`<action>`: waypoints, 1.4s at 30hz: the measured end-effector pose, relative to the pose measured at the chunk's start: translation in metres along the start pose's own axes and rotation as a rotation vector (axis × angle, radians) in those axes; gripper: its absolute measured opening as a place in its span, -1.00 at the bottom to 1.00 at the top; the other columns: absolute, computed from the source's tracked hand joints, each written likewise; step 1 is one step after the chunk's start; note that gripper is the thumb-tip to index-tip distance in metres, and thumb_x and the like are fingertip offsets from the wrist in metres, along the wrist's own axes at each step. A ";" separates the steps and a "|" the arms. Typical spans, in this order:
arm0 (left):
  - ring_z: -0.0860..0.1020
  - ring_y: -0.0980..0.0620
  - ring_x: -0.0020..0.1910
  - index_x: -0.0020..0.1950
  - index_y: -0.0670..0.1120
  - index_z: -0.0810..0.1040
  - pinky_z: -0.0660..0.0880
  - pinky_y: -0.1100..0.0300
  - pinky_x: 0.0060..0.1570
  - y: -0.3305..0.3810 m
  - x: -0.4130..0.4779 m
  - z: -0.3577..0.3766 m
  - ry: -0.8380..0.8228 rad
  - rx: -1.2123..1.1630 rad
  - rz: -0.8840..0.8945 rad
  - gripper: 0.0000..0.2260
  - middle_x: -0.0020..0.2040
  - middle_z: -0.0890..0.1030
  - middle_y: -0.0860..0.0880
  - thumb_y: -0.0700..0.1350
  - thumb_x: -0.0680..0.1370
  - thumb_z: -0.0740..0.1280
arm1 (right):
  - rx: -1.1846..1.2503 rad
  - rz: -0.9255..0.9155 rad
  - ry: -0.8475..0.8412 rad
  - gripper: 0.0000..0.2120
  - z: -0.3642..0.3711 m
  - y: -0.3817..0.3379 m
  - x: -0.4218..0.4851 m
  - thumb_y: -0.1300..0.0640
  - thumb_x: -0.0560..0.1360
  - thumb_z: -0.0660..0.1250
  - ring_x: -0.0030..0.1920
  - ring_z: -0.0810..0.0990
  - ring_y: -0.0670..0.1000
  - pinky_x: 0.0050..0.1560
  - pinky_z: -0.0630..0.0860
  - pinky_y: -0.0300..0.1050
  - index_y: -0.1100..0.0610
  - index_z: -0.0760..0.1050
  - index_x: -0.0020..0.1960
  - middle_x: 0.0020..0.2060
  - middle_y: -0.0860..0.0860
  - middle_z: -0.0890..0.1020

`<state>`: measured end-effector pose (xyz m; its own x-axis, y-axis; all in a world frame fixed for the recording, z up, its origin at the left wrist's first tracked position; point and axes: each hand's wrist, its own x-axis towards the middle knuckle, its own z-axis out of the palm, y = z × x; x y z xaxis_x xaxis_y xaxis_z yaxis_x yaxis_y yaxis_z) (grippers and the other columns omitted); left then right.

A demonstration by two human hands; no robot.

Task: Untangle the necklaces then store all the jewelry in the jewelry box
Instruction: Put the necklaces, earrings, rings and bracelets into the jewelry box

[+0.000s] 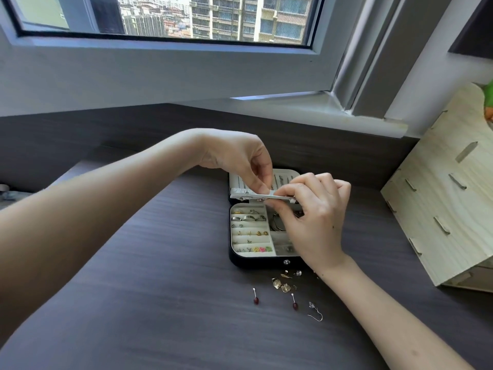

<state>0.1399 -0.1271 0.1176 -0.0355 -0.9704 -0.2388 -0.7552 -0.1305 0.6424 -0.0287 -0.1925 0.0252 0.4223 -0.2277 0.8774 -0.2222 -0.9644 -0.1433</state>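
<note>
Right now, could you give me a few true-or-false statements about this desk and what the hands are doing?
1. The jewelry box is open. True.
2. Both hands lie flat on the table. False: the left hand and right hand both pinch the pale flap over the box.
3. Two red-bead earrings lie in front of the box. True.
4. All the jewelry is inside the box. False: gold earrings and a silver hook earring are on the table.
5. The wooden panel stands left of the box. False: it is on the right.
</note>
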 end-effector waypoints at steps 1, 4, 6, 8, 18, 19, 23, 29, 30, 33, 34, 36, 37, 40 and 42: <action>0.48 0.28 -0.37 -0.21 -0.02 0.65 0.36 0.49 -0.31 0.000 -0.001 0.001 0.000 -0.001 -0.004 -0.96 -0.34 0.59 0.16 -0.10 0.40 0.49 | 0.000 -0.003 0.001 -0.83 0.000 0.000 0.000 -0.02 0.39 0.47 -0.15 0.44 -0.05 -0.03 0.18 -0.12 0.07 0.61 -0.25 -0.27 -0.07 0.59; 0.48 0.29 -0.37 -0.23 0.00 0.63 0.36 0.48 -0.30 0.002 -0.001 0.001 -0.024 0.009 -0.013 -0.93 -0.36 0.58 0.18 -0.13 0.43 0.46 | -0.002 -0.006 0.001 -0.83 0.000 0.000 0.000 -0.02 0.40 0.47 -0.15 0.44 -0.04 -0.03 0.17 -0.13 0.07 0.61 -0.24 -0.27 -0.07 0.59; 0.48 0.27 -0.35 -0.23 0.02 0.63 0.37 0.45 -0.26 0.004 -0.002 0.001 -0.038 0.019 -0.012 -0.92 -0.33 0.59 0.15 -0.14 0.45 0.44 | -0.003 -0.006 0.001 -0.83 0.000 0.000 0.000 -0.02 0.40 0.47 -0.15 0.45 -0.04 -0.03 0.17 -0.13 0.07 0.61 -0.24 -0.26 -0.07 0.59; 0.48 0.24 -0.32 -0.22 0.01 0.64 0.38 0.41 -0.22 0.005 -0.001 0.000 -0.048 0.027 -0.013 -0.92 -0.30 0.59 0.12 -0.14 0.46 0.43 | 0.000 -0.007 -0.001 -0.83 0.000 0.001 0.000 -0.03 0.40 0.46 -0.16 0.45 -0.03 -0.04 0.18 -0.12 0.07 0.61 -0.24 -0.26 -0.07 0.59; 0.44 0.33 -0.43 -0.20 -0.01 0.59 0.32 0.52 -0.39 0.021 0.007 0.001 -0.039 0.384 -0.048 -0.89 -0.37 0.51 0.19 -0.17 0.51 0.35 | -0.029 -0.045 0.004 -0.82 0.003 0.002 0.002 -0.02 0.40 0.46 -0.15 0.44 -0.03 -0.04 0.17 -0.10 0.09 0.61 -0.25 -0.27 -0.07 0.59; 0.45 0.34 -0.43 -0.20 0.01 0.59 0.32 0.53 -0.40 0.022 0.006 0.000 -0.035 0.405 -0.052 -0.88 -0.37 0.51 0.20 -0.17 0.51 0.35 | -0.028 -0.038 0.005 -0.82 0.003 0.002 0.003 -0.02 0.40 0.46 -0.15 0.44 -0.03 -0.04 0.17 -0.10 0.09 0.61 -0.25 -0.26 -0.07 0.60; 0.54 0.24 -0.23 -0.08 -0.02 0.61 0.48 0.33 -0.19 0.015 -0.011 0.004 0.155 0.327 -0.041 -0.90 -0.22 0.60 0.15 -0.05 0.55 0.32 | -0.016 0.023 0.006 -0.80 0.003 0.002 0.009 -0.05 0.42 0.42 -0.15 0.45 -0.01 -0.03 0.18 -0.11 0.09 0.60 -0.21 -0.24 -0.06 0.60; 0.56 0.22 -0.14 0.01 -0.03 0.59 0.50 0.30 -0.11 -0.006 -0.044 0.042 0.549 -0.022 0.050 -0.82 -0.13 0.61 0.14 0.04 0.48 0.39 | -0.029 0.087 -0.059 -0.78 0.004 0.000 0.022 -0.10 0.41 0.41 -0.11 0.50 0.02 -0.02 0.20 -0.10 0.06 0.61 -0.12 -0.18 -0.08 0.60; 0.55 0.25 -0.17 -0.01 -0.04 0.60 0.48 0.34 -0.13 -0.009 -0.043 0.049 0.600 -0.015 0.071 -0.84 -0.15 0.61 0.14 -0.01 0.46 0.42 | -0.037 0.085 -0.072 -0.75 0.002 0.000 0.023 -0.11 0.40 0.40 -0.09 0.51 0.03 0.00 0.20 -0.09 0.06 0.60 -0.08 -0.16 -0.07 0.60; 0.53 0.27 -0.26 -0.09 -0.09 0.62 0.42 0.41 -0.22 -0.015 -0.033 0.062 0.740 -0.057 0.107 -0.93 -0.24 0.60 0.15 -0.15 0.46 0.44 | -0.066 0.052 -0.067 -0.74 -0.018 -0.002 0.021 -0.09 0.40 0.41 -0.02 0.52 0.04 0.07 0.23 -0.05 0.05 0.61 -0.01 -0.07 -0.04 0.60; 0.53 0.25 -0.29 -0.09 -0.10 0.62 0.41 0.42 -0.26 -0.015 -0.029 0.064 0.776 -0.085 0.101 -0.95 -0.26 0.60 0.14 -0.17 0.47 0.43 | -0.067 0.032 -0.053 -0.78 -0.028 -0.004 0.018 -0.07 0.42 0.41 -0.02 0.53 0.04 0.07 0.24 -0.03 0.05 0.62 -0.04 -0.08 -0.04 0.60; 0.55 0.17 -0.30 -0.08 -0.07 0.63 0.44 0.37 -0.31 -0.015 -0.022 0.066 0.842 -0.154 0.071 -0.97 -0.24 0.62 0.07 -0.16 0.49 0.41 | -0.030 -0.026 -0.057 -0.83 -0.048 -0.008 0.004 -0.04 0.45 0.40 -0.11 0.54 0.05 0.01 0.28 -0.02 0.05 0.63 -0.16 -0.17 -0.06 0.60; 0.57 0.13 -0.26 -0.08 -0.06 0.63 0.48 0.31 -0.29 -0.016 -0.018 0.066 0.871 -0.196 0.053 -0.97 -0.21 0.64 0.03 -0.15 0.49 0.40 | 0.007 -0.070 -0.102 -0.82 -0.056 -0.011 -0.006 -0.02 0.46 0.38 -0.17 0.54 0.04 -0.05 0.29 -0.03 0.06 0.63 -0.22 -0.23 -0.07 0.60; 0.61 0.01 -0.13 -0.05 -0.06 0.62 0.58 0.08 -0.14 -0.018 -0.011 0.066 0.932 -0.307 0.020 -0.94 -0.13 0.65 -0.02 -0.13 0.49 0.40 | 0.047 -0.263 -0.369 -0.82 -0.064 -0.013 -0.039 0.02 0.48 0.33 -0.30 0.50 0.02 -0.21 0.32 -0.05 0.05 0.64 -0.22 -0.33 -0.10 0.59; 0.60 -0.01 -0.08 -0.01 -0.08 0.61 0.58 0.05 -0.11 -0.017 -0.008 0.066 0.965 -0.336 0.010 -0.91 -0.08 0.63 -0.03 -0.14 0.50 0.39 | -0.042 -0.361 -0.483 -0.85 -0.062 -0.012 -0.055 0.06 0.47 0.30 -0.35 0.46 0.02 -0.27 0.29 -0.10 0.03 0.65 -0.15 -0.38 -0.10 0.57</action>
<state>0.1098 -0.1032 0.0604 0.6135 -0.7025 0.3608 -0.5297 -0.0272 0.8477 -0.1037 -0.1600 0.0071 0.8268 0.0684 0.5584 -0.0205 -0.9883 0.1514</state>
